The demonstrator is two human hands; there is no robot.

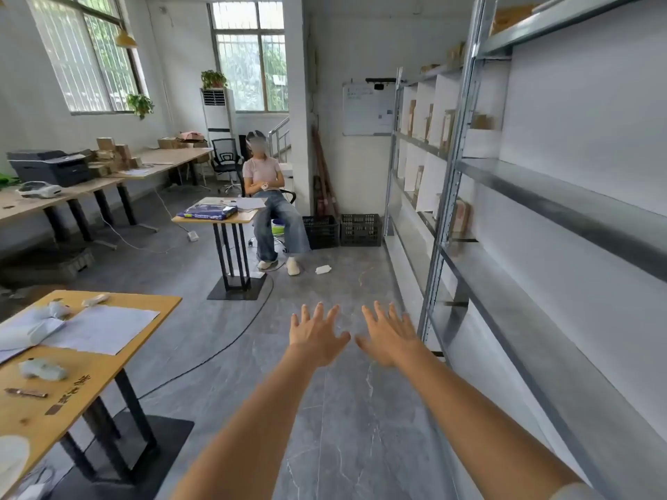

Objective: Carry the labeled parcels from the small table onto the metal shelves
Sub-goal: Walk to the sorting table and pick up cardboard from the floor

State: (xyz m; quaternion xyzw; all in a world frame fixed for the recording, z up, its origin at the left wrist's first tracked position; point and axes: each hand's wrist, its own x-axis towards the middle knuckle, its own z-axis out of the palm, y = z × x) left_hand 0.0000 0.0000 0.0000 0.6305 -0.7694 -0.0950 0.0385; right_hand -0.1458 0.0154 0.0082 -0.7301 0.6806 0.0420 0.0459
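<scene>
Parcels [43, 369] seen lying on worktop [108, 373] at lower left, nearer left hand [317, 337]. Both hands held forward, empty, fingers spread; right hand [388, 337] nearer metal shelves [563, 196].

Right of our hands we see metal shelves [563, 196], galvanised grey with a dull sheen. Below them, floor [361, 409] of smooth veined grey tile, slightly glossy. Left: small table [119, 359], matt wood-grain top, black legs, white paper sheets [104, 328].

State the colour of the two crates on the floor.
Black crates, seen in the head view.
</scene>
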